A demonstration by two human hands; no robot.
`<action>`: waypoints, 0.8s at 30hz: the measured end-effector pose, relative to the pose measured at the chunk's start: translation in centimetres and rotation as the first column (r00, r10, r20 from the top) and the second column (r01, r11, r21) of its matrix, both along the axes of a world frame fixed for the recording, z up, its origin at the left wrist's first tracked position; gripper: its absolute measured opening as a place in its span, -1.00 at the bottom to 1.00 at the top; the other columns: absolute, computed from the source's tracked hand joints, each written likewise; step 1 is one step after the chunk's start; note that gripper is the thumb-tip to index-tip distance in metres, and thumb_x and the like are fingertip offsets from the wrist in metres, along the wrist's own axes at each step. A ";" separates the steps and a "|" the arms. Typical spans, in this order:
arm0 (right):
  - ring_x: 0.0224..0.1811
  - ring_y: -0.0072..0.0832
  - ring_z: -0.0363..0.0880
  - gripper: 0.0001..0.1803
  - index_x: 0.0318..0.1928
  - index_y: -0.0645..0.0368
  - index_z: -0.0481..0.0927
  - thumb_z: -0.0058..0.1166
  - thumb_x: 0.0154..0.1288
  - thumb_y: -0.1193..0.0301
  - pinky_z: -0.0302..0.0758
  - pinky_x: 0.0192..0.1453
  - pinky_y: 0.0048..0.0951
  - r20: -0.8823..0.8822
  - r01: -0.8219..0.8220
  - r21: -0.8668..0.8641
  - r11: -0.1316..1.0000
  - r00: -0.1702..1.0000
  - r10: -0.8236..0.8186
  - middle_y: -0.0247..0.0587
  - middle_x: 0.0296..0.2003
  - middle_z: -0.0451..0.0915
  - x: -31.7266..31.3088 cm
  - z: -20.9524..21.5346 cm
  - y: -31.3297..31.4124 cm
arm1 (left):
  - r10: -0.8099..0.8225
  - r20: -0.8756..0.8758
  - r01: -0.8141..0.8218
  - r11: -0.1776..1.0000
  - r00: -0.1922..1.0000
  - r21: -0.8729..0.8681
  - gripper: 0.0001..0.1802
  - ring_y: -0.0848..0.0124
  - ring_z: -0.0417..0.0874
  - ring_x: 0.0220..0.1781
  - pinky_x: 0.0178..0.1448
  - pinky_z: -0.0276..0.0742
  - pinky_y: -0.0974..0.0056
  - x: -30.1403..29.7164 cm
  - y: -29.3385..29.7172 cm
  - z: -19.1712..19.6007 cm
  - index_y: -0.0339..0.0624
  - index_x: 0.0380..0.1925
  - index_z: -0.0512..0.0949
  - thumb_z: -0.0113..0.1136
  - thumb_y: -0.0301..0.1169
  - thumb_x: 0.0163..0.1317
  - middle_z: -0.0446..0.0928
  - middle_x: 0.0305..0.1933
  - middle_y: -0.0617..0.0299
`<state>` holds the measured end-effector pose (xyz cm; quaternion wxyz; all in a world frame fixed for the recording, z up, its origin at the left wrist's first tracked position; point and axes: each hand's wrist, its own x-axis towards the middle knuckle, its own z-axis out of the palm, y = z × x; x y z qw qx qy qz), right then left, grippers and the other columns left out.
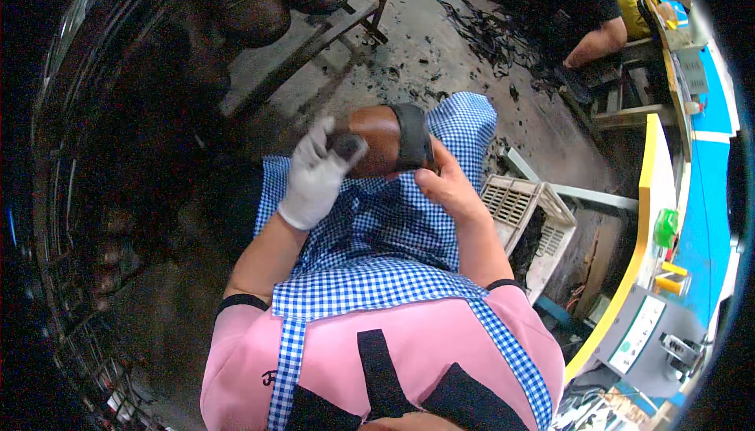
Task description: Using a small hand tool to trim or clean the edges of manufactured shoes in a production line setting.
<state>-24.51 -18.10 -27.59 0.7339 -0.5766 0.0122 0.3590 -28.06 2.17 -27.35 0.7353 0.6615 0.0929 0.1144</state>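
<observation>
The pink shirt (330,360) bears a small dark letter-like mark (269,377) on the person's left chest, just beside the checked apron strap (287,364). At the right, a white label (640,327) on a grey panel (667,321) carries a green spot (625,347) and fine dark marks, too small to read

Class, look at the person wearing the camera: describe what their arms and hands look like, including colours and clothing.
The left hand wears a plain white glove that ends at the wrist; the right hand is ungloved. Both forearms are bare. The short sleeves are pink, edged with narrow black bands.
</observation>
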 end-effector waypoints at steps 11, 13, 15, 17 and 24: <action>0.15 -0.38 0.30 -0.06 0.27 0.30 0.10 0.27 -0.11 0.24 0.19 0.25 -0.39 0.031 0.128 -0.012 0.992 0.991 -0.128 -0.18 0.11 0.35 -2.3 -4.7 -4.4 | -0.773 0.211 0.626 0.616 0.599 0.478 -0.72 0.17 0.60 -0.25 -0.20 0.52 0.24 -1.8 1.0 0.7 -0.11 -0.30 0.52 0.22 -0.47 -0.12 0.55 -0.30 0.07; 0.15 -0.38 0.31 -0.13 0.23 0.32 0.17 0.24 -0.14 0.34 0.19 0.26 -0.37 -0.069 0.166 0.047 0.985 0.984 -0.163 -0.17 0.12 0.34 -2.5 -4.7 -5.6 | -0.535 0.274 0.489 0.844 0.799 0.223 -0.65 0.28 0.61 -0.15 -0.08 0.53 0.28 -2.2 3.3 0.1 -0.20 -0.23 0.51 0.21 -0.65 -0.11 0.56 -0.19 0.09; 0.14 -0.36 0.32 -0.14 0.22 0.27 0.19 0.25 -0.14 0.30 0.19 0.26 -0.36 -0.163 0.129 0.178 0.976 0.981 -0.100 -0.14 0.12 0.34 -3.2 -5.1 -7.7 | -0.127 0.244 0.058 0.961 0.961 0.269 -0.50 0.33 0.56 -0.06 -0.03 0.51 0.30 -1.8 4.2 -0.9 -0.20 -0.05 0.42 0.19 -0.69 -0.09 0.49 -0.06 0.12; 0.13 -0.34 0.33 -0.15 0.21 0.22 0.22 0.25 -0.15 0.27 0.19 0.27 -0.35 -0.255 0.104 0.305 0.947 0.967 -0.024 -0.10 0.12 0.34 -3.3 -5.4 -7.9 | 0.077 0.195 -0.146 0.919 0.978 0.367 -0.40 0.34 0.51 0.02 0.02 0.49 0.31 -0.4 4.5 -0.4 -0.19 0.07 0.34 0.19 -0.70 -0.06 0.44 0.03 0.12; 0.01 -0.36 0.40 -0.26 0.18 0.19 0.26 0.16 -0.03 0.21 0.30 0.15 -0.38 -0.091 -0.179 -0.174 0.968 0.982 0.165 -0.12 0.02 0.41 -3.9 -4.9 -6.0 | -0.178 0.151 0.178 0.984 0.972 0.017 -0.10 0.29 0.26 0.26 0.29 0.23 0.25 0.3 3.8 0.4 -0.26 0.24 0.09 0.38 -0.43 -0.10 0.23 0.23 0.09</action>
